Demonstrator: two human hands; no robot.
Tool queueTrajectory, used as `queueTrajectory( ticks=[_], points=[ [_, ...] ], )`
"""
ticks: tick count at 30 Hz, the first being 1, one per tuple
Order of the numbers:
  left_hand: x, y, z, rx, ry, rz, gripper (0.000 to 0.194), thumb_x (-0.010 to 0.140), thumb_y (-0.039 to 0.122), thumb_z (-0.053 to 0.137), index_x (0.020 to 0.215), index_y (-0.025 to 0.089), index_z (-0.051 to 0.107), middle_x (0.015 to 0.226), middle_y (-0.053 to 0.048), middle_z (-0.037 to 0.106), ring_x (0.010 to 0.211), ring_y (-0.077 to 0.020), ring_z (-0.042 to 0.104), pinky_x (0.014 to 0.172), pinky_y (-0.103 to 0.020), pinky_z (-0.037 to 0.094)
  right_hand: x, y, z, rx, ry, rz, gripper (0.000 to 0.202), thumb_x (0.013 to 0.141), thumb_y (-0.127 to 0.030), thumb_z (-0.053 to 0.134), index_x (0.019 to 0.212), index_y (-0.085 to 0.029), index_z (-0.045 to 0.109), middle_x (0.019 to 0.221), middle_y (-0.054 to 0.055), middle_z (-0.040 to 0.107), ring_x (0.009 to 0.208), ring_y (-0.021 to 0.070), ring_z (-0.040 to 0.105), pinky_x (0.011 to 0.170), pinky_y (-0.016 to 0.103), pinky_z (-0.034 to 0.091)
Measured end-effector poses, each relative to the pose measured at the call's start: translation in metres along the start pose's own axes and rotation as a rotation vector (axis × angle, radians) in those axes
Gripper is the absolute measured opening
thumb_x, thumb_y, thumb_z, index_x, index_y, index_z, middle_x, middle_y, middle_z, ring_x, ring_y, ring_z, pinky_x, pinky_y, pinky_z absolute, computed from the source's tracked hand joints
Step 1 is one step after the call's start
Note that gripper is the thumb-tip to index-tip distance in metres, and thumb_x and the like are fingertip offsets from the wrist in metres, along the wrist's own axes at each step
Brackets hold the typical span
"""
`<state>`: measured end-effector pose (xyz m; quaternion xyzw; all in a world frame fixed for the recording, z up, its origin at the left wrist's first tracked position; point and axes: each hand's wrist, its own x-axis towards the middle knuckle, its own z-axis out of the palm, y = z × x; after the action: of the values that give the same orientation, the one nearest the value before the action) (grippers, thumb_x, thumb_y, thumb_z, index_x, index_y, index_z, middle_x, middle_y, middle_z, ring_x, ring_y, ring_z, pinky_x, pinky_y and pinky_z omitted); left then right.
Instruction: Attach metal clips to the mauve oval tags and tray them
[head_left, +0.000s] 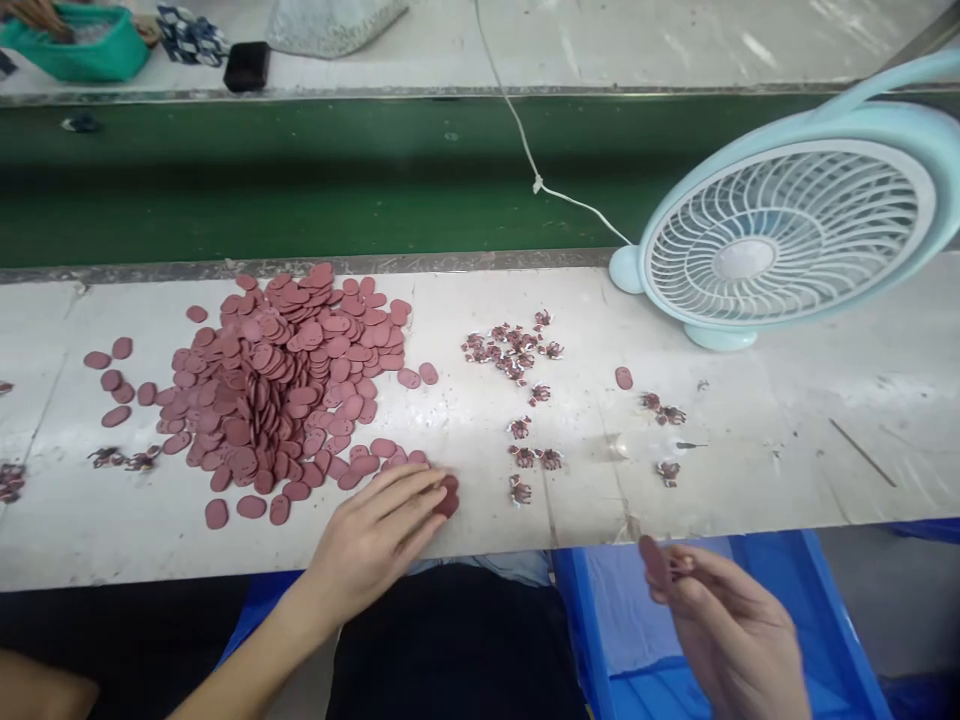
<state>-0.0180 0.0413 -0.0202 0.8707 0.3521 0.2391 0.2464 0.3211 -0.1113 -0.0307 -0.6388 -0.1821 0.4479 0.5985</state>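
"Pale worktop, scuffed and crowded. What's nearest?"

"Beyond its near edge, at right, a blue bin. The right hand is above it, fingers narrow, pinching a dark red oval disc with a small brown piece behind it."

"Risky?"

"I'd say so. If that pinch slackens, the disc could drop into the bin, or the little piece could twist off line."

"And the left hand?"

"Fingers close together over a few matching discs by the near edge. I can't tell whether it grips them. A careless sweep might push some off."

"Farther in?"

"Left, a heaped pile of oval discs, steep enough to slide if nudged. Centre, tiny brown-and-white figurines, loosely clustered; a sleeve could snag their thin limbs. Right of them, a dark needle tip lies near more figurines; a brushing wrist could get pricked."

"Beyond that?"

"A light blue fan. Its white cord crosses the green panel; one tug could topple it. Farthest left, a teal basket."
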Motion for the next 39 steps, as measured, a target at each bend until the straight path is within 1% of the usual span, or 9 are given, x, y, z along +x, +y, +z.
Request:
queueTrajectory(
  ticks=[3,6,12,16,20,24,28,32,39],
  points=[
    [0.010,-0.013,-0.002,0.183,-0.196,0.147,0.029,0.092,0.014,0.064,0.120,0.020,0.072,0.130,-0.008,0.073,0.127,-0.0308,0.062,0.106,-0.050,0.055,-0.001,0.005,-0.048,-0.006,0.296,0.019,0.028,0.066,-0.030,0.093,0.088,-0.020,0.079,0.083,0.002,0.076,0.063,0.0144,0.072,0.060,0.021,0.063],
    [0.013,-0.015,0.002,0.160,-0.267,0.170,0.029,0.092,0.019,0.064,0.120,0.022,0.072,0.130,-0.008,0.073,0.123,-0.0313,0.064,0.106,-0.050,0.053,-0.004,0.021,-0.086,-0.027,0.448,0.030,0.032,0.066,-0.032,0.092,0.092,-0.020,0.078,0.088,0.003,0.076,0.072,0.0154,0.074,0.060,0.019,0.061],
    [0.010,-0.024,0.006,0.032,-0.229,0.252,0.037,0.090,0.017,0.065,0.123,0.030,0.072,0.128,-0.003,0.075,0.114,-0.0277,0.070,0.105,-0.040,0.050,0.007,0.082,-0.148,-0.245,0.527,0.013,0.040,0.074,-0.043,0.085,0.102,-0.017,0.072,0.096,0.006,0.075,0.080,0.0201,0.074,0.073,0.035,0.063],
    [0.017,-0.027,0.006,0.077,-0.183,0.358,0.033,0.092,0.021,0.060,0.120,0.032,0.073,0.118,-0.002,0.079,0.108,-0.0275,0.071,0.102,-0.037,0.049,0.032,0.122,-0.177,-0.494,0.468,0.084,0.027,0.091,-0.037,0.073,0.104,-0.014,0.069,0.103,0.006,0.073,0.090,0.0199,0.072,0.082,0.040,0.061],
    [0.023,-0.014,0.001,0.055,-0.153,0.319,0.034,0.088,0.021,0.065,0.120,0.031,0.074,0.115,-0.004,0.078,0.105,-0.0263,0.071,0.101,-0.036,0.049,0.058,0.145,-0.187,-0.754,0.400,0.137,0.023,0.097,-0.034,0.066,0.111,-0.015,0.067,0.111,0.007,0.070,0.096,0.0204,0.069,0.086,0.041,0.059],
    [0.019,0.005,-0.003,-0.191,-0.081,0.088,0.043,0.083,0.010,0.069,0.122,0.028,0.071,0.120,-0.007,0.070,0.102,-0.0205,0.070,0.090,-0.028,0.055,0.073,0.155,-0.188,-0.940,0.374,0.152,0.028,0.098,-0.035,0.065,0.118,-0.016,0.065,0.117,0.008,0.068,0.101,0.0221,0.068,0.088,0.043,0.058],
    [0.012,0.020,0.002,-0.487,-0.041,-0.126,0.037,0.087,0.007,0.062,0.114,0.030,0.074,0.118,-0.005,0.067,0.105,-0.0205,0.068,0.084,-0.027,0.060,0.079,0.158,-0.186,-1.058,0.348,0.161,0.030,0.098,-0.035,0.065,0.121,-0.017,0.064,0.121,0.008,0.067,0.103,0.0227,0.067,0.089,0.044,0.058],
    [0.008,0.029,0.007,-0.789,0.002,-0.342,0.030,0.092,0.013,0.059,0.107,0.031,0.077,0.115,-0.005,0.068,0.090,-0.0200,0.071,0.069,-0.028,0.065,0.082,0.158,-0.182,-1.104,0.348,0.167,0.031,0.098,-0.035,0.065,0.123,-0.017,0.063,0.122,0.009,0.066,0.105,0.0235,0.067,0.090,0.045,0.057],
    [-0.007,0.018,0.013,-1.146,0.145,-0.736,0.017,0.087,0.028,0.073,0.103,0.029,0.080,0.114,-0.004,0.078,0.079,-0.0195,0.076,0.073,-0.032,0.067,0.082,0.144,-0.164,-0.993,0.405,0.159,0.026,0.098,-0.035,0.065,0.116,-0.017,0.065,0.117,0.008,0.067,0.100,0.0216,0.067,0.088,0.043,0.058]
  ],
)
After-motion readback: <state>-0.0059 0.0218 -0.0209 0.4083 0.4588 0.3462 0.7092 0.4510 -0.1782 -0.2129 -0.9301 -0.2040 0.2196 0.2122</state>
